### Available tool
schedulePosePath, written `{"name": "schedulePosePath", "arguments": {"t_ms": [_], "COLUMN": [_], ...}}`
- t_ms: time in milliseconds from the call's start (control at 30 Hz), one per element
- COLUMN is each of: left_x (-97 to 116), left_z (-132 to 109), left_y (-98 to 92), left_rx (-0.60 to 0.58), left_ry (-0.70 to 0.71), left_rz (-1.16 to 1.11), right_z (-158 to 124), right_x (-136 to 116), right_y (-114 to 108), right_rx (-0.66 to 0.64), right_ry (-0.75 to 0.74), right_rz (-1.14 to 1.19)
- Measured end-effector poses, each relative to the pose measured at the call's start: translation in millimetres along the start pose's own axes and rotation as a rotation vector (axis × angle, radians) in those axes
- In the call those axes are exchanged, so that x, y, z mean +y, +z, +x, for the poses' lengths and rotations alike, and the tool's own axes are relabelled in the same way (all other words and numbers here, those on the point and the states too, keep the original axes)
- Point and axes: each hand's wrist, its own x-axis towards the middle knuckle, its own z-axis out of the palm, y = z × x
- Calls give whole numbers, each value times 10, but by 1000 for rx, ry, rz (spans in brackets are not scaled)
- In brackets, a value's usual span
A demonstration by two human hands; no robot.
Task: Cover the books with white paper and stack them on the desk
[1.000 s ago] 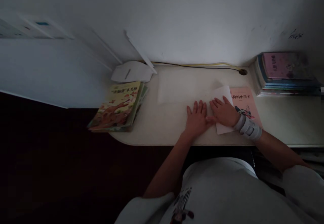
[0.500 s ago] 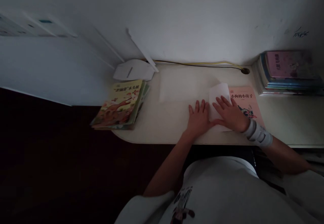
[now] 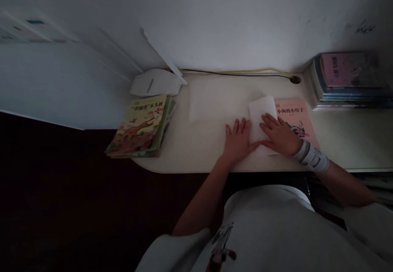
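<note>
A white folded sheet of paper [image 3: 260, 116] lies on the cream desk [image 3: 211, 159], partly over a pink Chinese-titled book [image 3: 294, 116]. My right hand [image 3: 279, 137], with a grey wrist brace [image 3: 311, 157], rests flat on the sheet's right side, fingers spread. My left hand [image 3: 238, 141] lies flat on the desk just left of the sheet, its thumb reaching the lower left edge. Neither hand grips anything. The sheet's lower part is hidden beneath my right hand.
A stack of picture books [image 3: 139, 126] sits at the desk's left corner, near a white plastic object [image 3: 155, 82]. Several books [image 3: 346, 81] are piled at the right. A cable runs along the wall to a desk grommet [image 3: 295, 79]. A pale translucent sheet [image 3: 217, 98] lies behind my hands.
The paper has shifted left and turned straighter, and my right hand now rests further onto it. The whole view has moved slightly with my head.
</note>
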Motion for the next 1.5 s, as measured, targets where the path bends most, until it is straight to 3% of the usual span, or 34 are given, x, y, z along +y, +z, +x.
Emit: {"name": "schedulePosePath", "arguments": {"t_ms": [200,533,1100,1500], "left_x": [26,16,-3,3], "left_z": [-4,-7,-32,-51], "left_y": [-47,-37,-2,-7], "left_rx": [-11,0,7,44], "left_ry": [-4,9,39,24], "left_rz": [0,-43,-45,-111], "right_z": [-182,-192,-250,-192], "right_x": [-45,-130,-188,-287], "right_y": [-8,111,197,289], "right_rx": [-27,76,91,165], "right_ry": [-162,-46,54,11], "right_rz": [-30,-118,-110,-36]}}
